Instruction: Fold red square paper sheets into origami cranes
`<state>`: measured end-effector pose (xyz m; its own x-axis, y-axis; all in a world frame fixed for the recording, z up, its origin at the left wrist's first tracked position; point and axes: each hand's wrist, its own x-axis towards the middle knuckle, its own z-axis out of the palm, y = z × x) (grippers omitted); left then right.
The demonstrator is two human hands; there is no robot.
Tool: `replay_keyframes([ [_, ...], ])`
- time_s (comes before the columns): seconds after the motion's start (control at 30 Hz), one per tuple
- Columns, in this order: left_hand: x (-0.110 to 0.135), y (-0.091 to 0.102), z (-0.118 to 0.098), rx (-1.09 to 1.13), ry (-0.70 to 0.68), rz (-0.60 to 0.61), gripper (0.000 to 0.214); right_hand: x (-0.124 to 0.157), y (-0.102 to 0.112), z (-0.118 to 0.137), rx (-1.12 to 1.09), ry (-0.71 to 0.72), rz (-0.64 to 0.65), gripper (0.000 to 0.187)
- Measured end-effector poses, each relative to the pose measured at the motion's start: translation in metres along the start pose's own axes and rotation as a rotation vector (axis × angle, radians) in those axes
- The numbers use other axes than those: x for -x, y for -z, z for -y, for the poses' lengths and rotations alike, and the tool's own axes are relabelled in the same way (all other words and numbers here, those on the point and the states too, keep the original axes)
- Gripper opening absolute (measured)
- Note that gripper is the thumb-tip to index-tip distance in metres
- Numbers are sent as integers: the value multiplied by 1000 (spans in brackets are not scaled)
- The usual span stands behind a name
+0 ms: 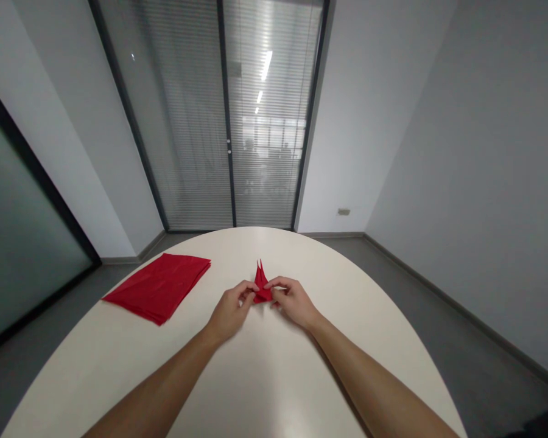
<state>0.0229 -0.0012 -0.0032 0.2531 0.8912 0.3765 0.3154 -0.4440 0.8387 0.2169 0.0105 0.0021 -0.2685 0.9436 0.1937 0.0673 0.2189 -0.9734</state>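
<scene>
A small folded red paper figure (262, 294) is held between my two hands, just above or on the white table. Two thin points of it stick up and away from me, side by side with a narrow gap. My left hand (234, 307) pinches its left side between thumb and fingers. On the right side, my right hand (296, 302) grips it with thumb and bent fingers. The fingertips hide parts of both side edges.
A stack of red paper sheets (162, 286) lies on the left of the round white table (356, 340), its edges slightly fanned. Beyond the table's far edge stand a glass door with blinds (269, 182) and grey walls.
</scene>
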Motion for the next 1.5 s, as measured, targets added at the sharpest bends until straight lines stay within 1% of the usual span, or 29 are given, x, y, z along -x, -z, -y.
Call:
replay_keyframes([
  [0.17,0,0,-3,-19,2,-20,19,0,-1,2,-8,-13,-3,22],
  [0.3,1,0,-5,-43,22,-39,20,2,0,2,14,-9,20,21],
  [0.47,2,1,-7,-75,9,-47,20,3,-1,-3,-5,-41,49,31],
  [0.67,4,0,-10,-93,22,-34,16,0,-2,-3,-14,26,-14,26],
  [0.73,4,-1,-9,-63,34,-48,14,-1,-2,-2,-25,41,-26,25],
  [0.9,2,-3,-1,54,40,-89,22,0,-3,-4,-107,44,-19,29],
  [1.13,-1,-1,-1,57,59,-125,28,0,-3,-4,-144,79,-3,36],
  [1.23,-1,0,-2,23,36,-131,29,-1,-2,-1,-97,79,7,36],
  [1.37,-1,1,-2,-31,-41,-146,23,-1,-2,0,-11,63,4,32],
  [1.5,-1,2,-3,-63,-104,-146,15,0,-1,1,95,85,-21,24],
])
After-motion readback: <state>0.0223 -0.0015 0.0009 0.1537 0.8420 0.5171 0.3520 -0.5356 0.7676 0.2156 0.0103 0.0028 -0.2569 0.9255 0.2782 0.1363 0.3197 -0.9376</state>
